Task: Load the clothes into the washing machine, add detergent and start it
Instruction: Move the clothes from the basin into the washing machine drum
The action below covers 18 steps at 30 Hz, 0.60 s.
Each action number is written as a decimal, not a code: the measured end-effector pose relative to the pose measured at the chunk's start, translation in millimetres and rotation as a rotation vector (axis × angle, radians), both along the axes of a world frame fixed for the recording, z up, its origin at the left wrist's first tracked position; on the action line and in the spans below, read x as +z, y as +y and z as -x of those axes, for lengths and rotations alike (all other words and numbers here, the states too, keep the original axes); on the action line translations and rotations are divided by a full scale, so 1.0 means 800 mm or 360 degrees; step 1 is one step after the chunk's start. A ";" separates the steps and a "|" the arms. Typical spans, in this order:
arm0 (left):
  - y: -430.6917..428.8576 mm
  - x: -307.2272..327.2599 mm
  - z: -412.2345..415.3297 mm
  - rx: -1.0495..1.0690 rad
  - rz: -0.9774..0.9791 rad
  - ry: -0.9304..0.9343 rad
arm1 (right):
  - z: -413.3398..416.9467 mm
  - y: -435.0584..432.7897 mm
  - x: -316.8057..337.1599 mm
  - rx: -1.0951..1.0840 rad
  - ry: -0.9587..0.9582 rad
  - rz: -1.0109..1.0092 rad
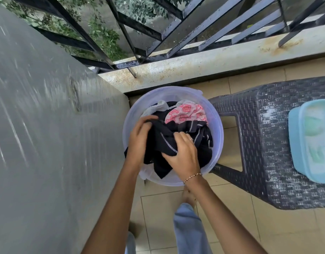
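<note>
A pale lilac plastic tub (217,129) stands on the tiled floor, filled with clothes. A black garment (160,142) with white stitching lies on top, and both my hands have it bunched in their fingers. My left hand (139,139) grips its left side. My right hand (182,153), with a ring and a bead bracelet, grips its front part. Behind them lie a pink and white patterned cloth (187,112) and a grey-white piece (159,106). No washing machine is recognisable in view.
A grey flat surface (48,125) fills the left, close against the tub. A dark woven-pattern plastic stool (279,143) stands on the right with a light blue lidded box (312,140) on it. A black metal railing (158,33) on a concrete ledge runs behind.
</note>
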<state>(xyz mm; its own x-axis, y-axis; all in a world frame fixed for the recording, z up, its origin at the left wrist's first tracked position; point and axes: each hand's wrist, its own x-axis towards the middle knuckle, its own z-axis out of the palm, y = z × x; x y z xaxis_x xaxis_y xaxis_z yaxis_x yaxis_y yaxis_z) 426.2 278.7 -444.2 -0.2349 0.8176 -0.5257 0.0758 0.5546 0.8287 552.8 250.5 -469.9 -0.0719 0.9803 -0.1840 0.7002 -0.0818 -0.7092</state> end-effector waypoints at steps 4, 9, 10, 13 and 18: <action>-0.011 -0.009 0.020 0.0629 0.0244 -0.0192 | 0.008 0.003 0.043 -0.0403 0.0559 0.0069; -0.034 0.007 0.017 0.0912 0.0734 -0.0074 | 0.014 0.009 0.099 -0.0521 0.0931 0.0164; -0.036 0.013 0.016 0.0911 0.0853 -0.0287 | 0.015 0.010 0.106 -0.0530 0.1081 0.0273; -0.044 0.022 0.014 0.0947 0.0939 -0.0833 | 0.013 0.015 0.110 -0.0764 0.1672 0.0805; -0.047 0.028 0.003 0.0824 0.0799 -0.1016 | -0.010 0.009 0.065 -0.1070 0.1784 0.1432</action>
